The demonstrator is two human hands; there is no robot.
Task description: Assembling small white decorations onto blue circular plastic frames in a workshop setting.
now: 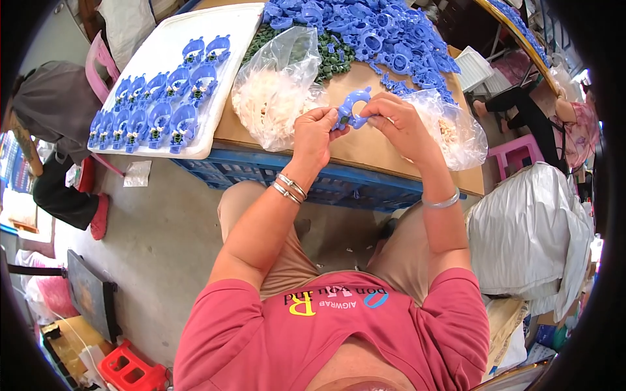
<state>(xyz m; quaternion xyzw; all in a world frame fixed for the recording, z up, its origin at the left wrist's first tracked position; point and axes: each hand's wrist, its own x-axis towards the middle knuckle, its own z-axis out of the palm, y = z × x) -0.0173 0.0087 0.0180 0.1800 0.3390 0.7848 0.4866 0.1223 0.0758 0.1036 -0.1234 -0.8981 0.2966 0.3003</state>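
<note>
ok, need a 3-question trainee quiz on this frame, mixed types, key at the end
1. True or false: the left hand and right hand are both on the blue piece.
2. Rows of blue figures lie on: A) the floor, B) a pink stool, C) the white tray.
3. Fill in: small ____ parts lie beside the heap of blue parts.

Key: 1 true; 2 C; 3 green.

Far side, it's all solid blue, a heap of parts (381,32), with dark green pieces (336,58) alongside! Left, a white tray (228,26) shows blue figures (159,112) flecked with green. Centre, a blue ring-shaped piece (347,104), green spot on it. Nearer, a rosy-red shirt (254,339), its lettering (302,304) yellow, blue, black and white!
</note>
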